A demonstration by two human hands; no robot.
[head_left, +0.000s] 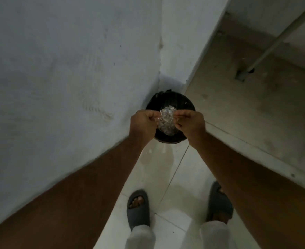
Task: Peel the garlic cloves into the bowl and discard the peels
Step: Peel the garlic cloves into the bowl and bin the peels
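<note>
Your left hand (144,121) and right hand (190,123) are both pinched onto the edges of a clear plastic sheet or bag (166,121) loaded with garlic peels (166,115), one hand per side, fingers curled onto the film. The bundle hangs between your hands, directly over the open mouth of the black bin (187,103) in the wall corner, so the drop target is straight below and slightly ahead of your knuckles. Both hands sit about equally near it; neither has an advantage. The bundle's long axis runs roughly away from you, top edge toward the corner and lower end toward your feet; which end is open I can't tell. My read: tip the far edge down so the peels slide forward into the bin, not back onto the tiled floor (166,177). No bowl or cloves in view.
</note>
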